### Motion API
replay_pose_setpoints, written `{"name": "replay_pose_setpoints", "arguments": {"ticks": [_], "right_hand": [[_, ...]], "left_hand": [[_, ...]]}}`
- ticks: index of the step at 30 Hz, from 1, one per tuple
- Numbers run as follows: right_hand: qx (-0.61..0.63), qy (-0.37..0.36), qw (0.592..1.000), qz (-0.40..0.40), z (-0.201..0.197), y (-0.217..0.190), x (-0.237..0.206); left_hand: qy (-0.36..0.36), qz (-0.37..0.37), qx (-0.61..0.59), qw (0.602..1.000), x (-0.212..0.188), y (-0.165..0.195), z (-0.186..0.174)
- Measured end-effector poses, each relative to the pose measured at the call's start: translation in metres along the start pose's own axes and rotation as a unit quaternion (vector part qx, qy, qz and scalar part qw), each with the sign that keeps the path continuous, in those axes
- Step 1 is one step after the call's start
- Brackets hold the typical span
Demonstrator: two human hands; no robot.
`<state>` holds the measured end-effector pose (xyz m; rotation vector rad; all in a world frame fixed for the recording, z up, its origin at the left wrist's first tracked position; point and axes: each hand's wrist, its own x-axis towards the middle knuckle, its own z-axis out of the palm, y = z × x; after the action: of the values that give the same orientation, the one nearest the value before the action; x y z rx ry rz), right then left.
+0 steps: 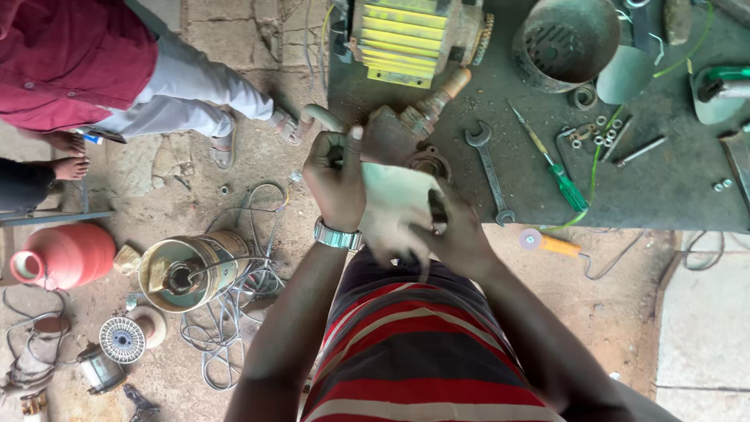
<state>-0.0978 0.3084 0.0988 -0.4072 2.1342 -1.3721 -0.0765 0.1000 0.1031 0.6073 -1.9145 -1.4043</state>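
Pale green cloth (394,205) sits right in the middle of the action, bunched between both hands just in front of the person's striped shirt (414,352) and at the near edge of the tabletop (664,187). The left hand (336,184), with a metal wristwatch (337,236) on its wrist, lies on the cloth's left side, fingers clenched around a grey curved part whose shape cannot be told, thumb pointing up toward the pump. The right hand (445,227) presses in from the cloth's right, its fingers (437,205) curled over the fabric and gripping it; whether something small sits under them is hidden. So the cloth lies between the two hands, touching both, and neither is clearly nearer.

Beyond the cloth, on the tabletop, stands a yellow-bodied motor pump (410,35) with a rusty brown pipe fitting (437,101) angling down toward the hands. To the right of the cloth a spanner (488,168) lies with its long axis running away from the person, and farther right a green-handled screwdriver (558,168) lies slanted. Left of the cloth, down on the floor, a cylindrical motor casing (191,270) rests among loose grey cable (234,328), with a red jug (62,256) farther left.
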Motion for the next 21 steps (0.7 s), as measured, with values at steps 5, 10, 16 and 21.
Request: {"name": "replay_pose_setpoints", "arguments": {"ticks": [5, 10, 16, 21], "right_hand": [[0.045, 0.042, 0.992, -0.113, -0.031, 0.030, 0.017], [-0.148, 0.044, 0.987, -0.036, -0.081, 0.033, 0.005], [-0.190, 0.080, 0.978, -0.016, -0.066, 0.022, -0.007], [-0.183, 0.150, 0.971, -0.010, -0.045, 0.015, 0.004]], "left_hand": [[-0.092, 0.158, 0.103, 0.978, -0.021, -0.031, 0.007], [-0.248, 0.193, 0.088, 0.945, -0.057, -0.048, 0.013], [-0.228, 0.020, 0.039, 0.973, -0.082, -0.047, 0.003], [-0.234, -0.137, -0.038, 0.962, -0.058, -0.051, -0.011]]}}
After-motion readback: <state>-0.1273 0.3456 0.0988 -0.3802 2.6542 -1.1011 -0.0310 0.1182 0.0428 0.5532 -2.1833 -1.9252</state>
